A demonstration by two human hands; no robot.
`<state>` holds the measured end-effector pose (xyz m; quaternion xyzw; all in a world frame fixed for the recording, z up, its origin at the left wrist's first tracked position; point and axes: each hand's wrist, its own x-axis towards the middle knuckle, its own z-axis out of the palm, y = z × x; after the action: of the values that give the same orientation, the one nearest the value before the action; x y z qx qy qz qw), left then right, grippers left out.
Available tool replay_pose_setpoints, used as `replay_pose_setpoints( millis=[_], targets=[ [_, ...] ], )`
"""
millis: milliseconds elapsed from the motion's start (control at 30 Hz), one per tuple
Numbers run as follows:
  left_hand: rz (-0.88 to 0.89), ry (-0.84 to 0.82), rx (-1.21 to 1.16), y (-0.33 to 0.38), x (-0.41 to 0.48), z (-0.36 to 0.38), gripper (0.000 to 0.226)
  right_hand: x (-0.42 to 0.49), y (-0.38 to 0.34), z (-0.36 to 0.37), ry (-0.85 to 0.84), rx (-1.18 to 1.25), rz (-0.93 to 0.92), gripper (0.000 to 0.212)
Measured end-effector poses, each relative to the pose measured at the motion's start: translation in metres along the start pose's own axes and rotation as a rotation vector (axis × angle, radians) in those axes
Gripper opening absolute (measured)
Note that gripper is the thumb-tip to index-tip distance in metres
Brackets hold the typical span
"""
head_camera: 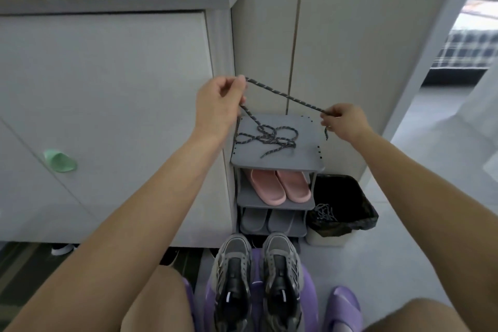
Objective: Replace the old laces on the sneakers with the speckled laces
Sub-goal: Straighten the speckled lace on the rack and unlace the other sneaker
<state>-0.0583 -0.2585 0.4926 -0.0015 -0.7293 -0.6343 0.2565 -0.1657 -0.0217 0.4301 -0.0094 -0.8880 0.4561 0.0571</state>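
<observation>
Speckled lace (285, 96) is stretched tight in the air between both hands. The left hand (218, 101) has its fingers (238, 83) curled in, pinching the lace up high against the thumb. The right hand (345, 121) pinches it lower down with its own fingers (330, 113), and a short tail hangs just below that grip. So the taut bit slopes down from left to right, in front of the pale wall panels.

From the left hand the lace drops to a loose tangle (269, 137) lying on the top shelf of a small grey shoe rack (304, 153). Honestly can't tell whether that tangle is all one lace or a second one mixed in, the loops overlap too much.

Under the top shelf sit pink slippers (280, 186), and one shelf lower, grey slippers (266, 219). Just right of the rack is a bin (347, 197) lined with a black bag, with a bundle of pale grey laces (326, 211) draped at its near edge.

The sneakers (233, 272), grey with black tongues, stand side by side right in front of the rack, toes pointing at it, between the person's knees, on something purple. A purple slipper (342, 307) lies on the floor to the right. On the left there's a white cabinet (107, 89) with a mint green handle (59, 160).
</observation>
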Motion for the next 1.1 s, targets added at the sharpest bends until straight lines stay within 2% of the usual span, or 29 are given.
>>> replay_pose_setpoints(
  millis=[100,200,367,467,500,567,600,667,700,767,833,900,967,1033,1100],
  targets=[
    [-0.013,0.05,-0.081,0.013,-0.008,-0.018,0.018,-0.012,0.008,-0.009,-0.013,-0.092,0.01,0.013],
    [-0.107,-0.009,-0.035,0.012,-0.015,-0.03,0.018,-0.031,0.015,-0.007,-0.064,-0.103,0.028,0.013],
    [-0.265,-0.229,0.117,-0.007,-0.034,-0.026,0.018,-0.075,0.006,0.01,-0.233,-0.032,0.033,0.012],
    [-0.283,-0.456,0.338,-0.017,-0.049,-0.015,0.018,-0.104,0.003,0.022,-0.309,0.036,-0.009,0.008],
    [-0.282,-0.536,0.407,-0.021,-0.055,-0.01,0.017,-0.115,0.0,0.026,-0.365,0.068,-0.034,0.013],
    [-0.263,-0.649,0.49,-0.028,-0.065,0.0,0.012,-0.131,-0.007,0.036,-0.542,0.161,-0.068,0.04],
    [-0.245,-0.682,0.509,-0.03,-0.069,0.004,0.011,-0.136,-0.01,0.042,-0.624,0.195,-0.078,0.046],
    [-0.234,-0.729,0.503,-0.031,-0.074,0.008,0.011,-0.144,-0.013,0.055,-0.703,0.169,-0.094,0.029],
    [-0.25,-0.744,0.467,-0.029,-0.076,0.008,0.012,-0.147,-0.013,0.061,-0.705,0.128,-0.09,0.016],
    [-0.278,-0.732,0.355,-0.022,-0.078,0.006,0.017,-0.148,-0.009,0.071,-0.68,0.086,-0.08,0.006],
    [-0.269,-0.671,0.302,-0.014,-0.074,0.0,0.019,-0.139,0.0,0.08,-0.616,0.035,-0.073,0.01],
    [-0.255,-0.604,0.295,-0.008,-0.068,-0.011,0.021,-0.124,0.011,0.085,-0.511,-0.17,-0.109,0.009],
    [-0.245,-0.543,0.338,-0.009,-0.061,-0.024,0.028,-0.106,0.02,0.085,-0.436,-0.362,-0.137,0.021],
    [-0.23,-0.453,0.417,-0.017,-0.057,-0.038,0.035,-0.089,0.026,0.082,-0.368,-0.445,-0.131,0.032],
    [-0.238,-0.389,0.481,-0.027,-0.054,-0.051,0.039,-0.071,0.028,0.08,-0.294,-0.496,-0.118,0.027]
  ],
)
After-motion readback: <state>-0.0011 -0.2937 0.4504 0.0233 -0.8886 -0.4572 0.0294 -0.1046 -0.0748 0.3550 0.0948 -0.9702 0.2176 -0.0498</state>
